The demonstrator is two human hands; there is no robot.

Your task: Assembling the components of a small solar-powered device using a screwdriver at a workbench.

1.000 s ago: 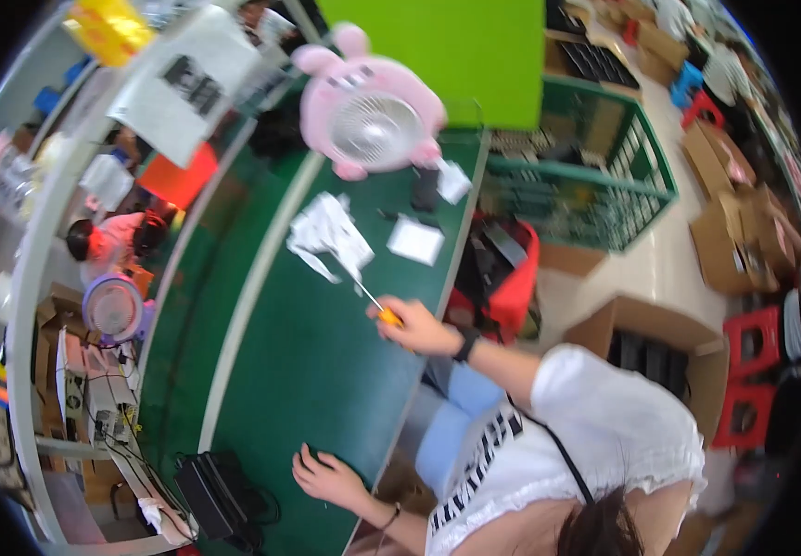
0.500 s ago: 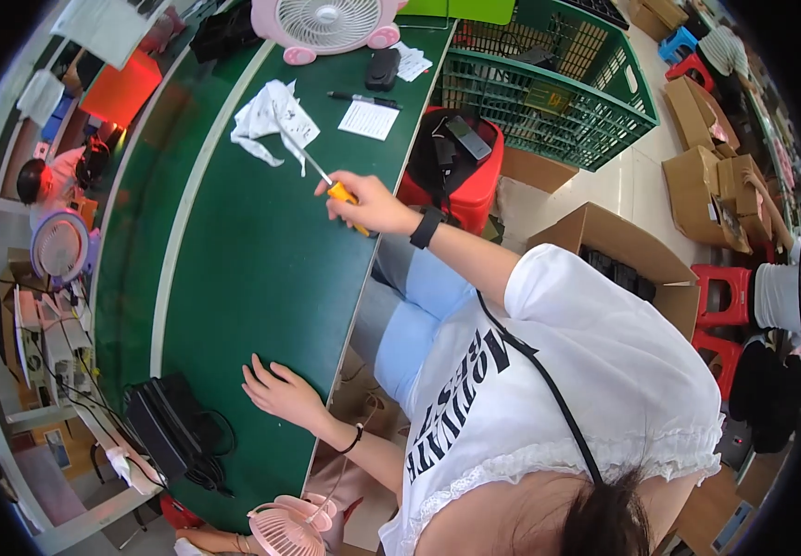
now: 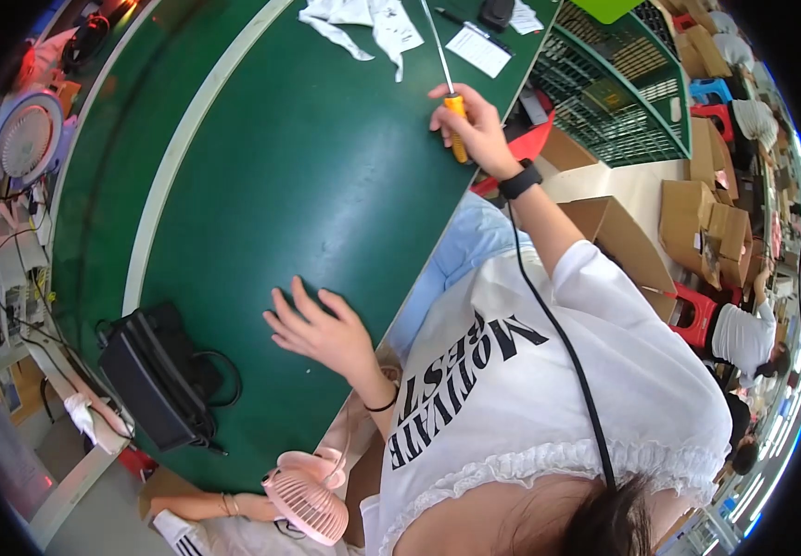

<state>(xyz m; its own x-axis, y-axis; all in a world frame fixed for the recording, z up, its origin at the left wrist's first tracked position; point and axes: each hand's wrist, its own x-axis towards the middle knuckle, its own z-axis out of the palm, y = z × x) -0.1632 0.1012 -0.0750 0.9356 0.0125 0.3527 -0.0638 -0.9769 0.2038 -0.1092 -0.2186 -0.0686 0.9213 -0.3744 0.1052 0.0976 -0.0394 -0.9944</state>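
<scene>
My right hand (image 3: 481,130), a dark band on its wrist, is closed around the yellow handle of a screwdriver (image 3: 456,120) near the table's edge. The long metal shaft points away from me, toward crumpled white sheets (image 3: 396,28). Nothing is at the screwdriver's tip that I can make out, since it runs to the picture's top edge. With fingers spread, my left hand (image 3: 328,335) is empty over the green table (image 3: 234,222); whether it touches the surface I cannot tell. Beyond my right hand lie a white card (image 3: 479,49), a pen and a small black object (image 3: 496,13).
A black bag (image 3: 155,371) with a cord lies on the table to my left. Beside that end are a pink fan (image 3: 312,500) and another person's forearm (image 3: 201,504). A green crate (image 3: 604,88) and cardboard boxes (image 3: 711,227) stand to the right.
The whole view has shifted, so the pink-and-white fan at the table's far end is out of the picture. The screwdriver points more steeply up the picture. My left hand's fingers are spread wider.
</scene>
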